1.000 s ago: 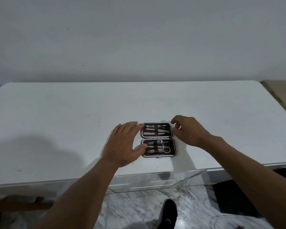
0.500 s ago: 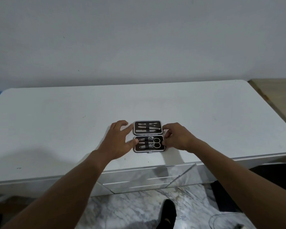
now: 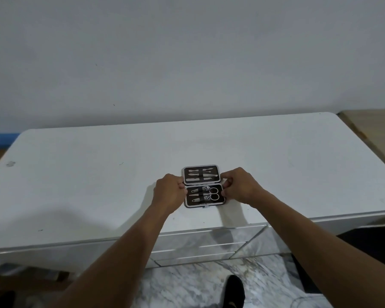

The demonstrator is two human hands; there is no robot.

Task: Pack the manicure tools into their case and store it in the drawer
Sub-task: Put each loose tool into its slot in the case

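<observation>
A small manicure case lies open on the white table, near its front edge. Its dark lining holds silver tools in both halves: slim files and pushers in the far half, clippers and small scissors in the near half. My left hand grips the case's left edge at the hinge line with curled fingers. My right hand pinches the right edge the same way. The far half looks slightly raised.
Mirrored drawer fronts sit under the table's front edge, all shut. A wooden surface adjoins the table on the right. Marble floor and a dark shoe show below. A wall stands behind the table.
Both hands have closed in from beside the case and now grip its left and right edges. The camera has tilted, so the case sits lower in view.
</observation>
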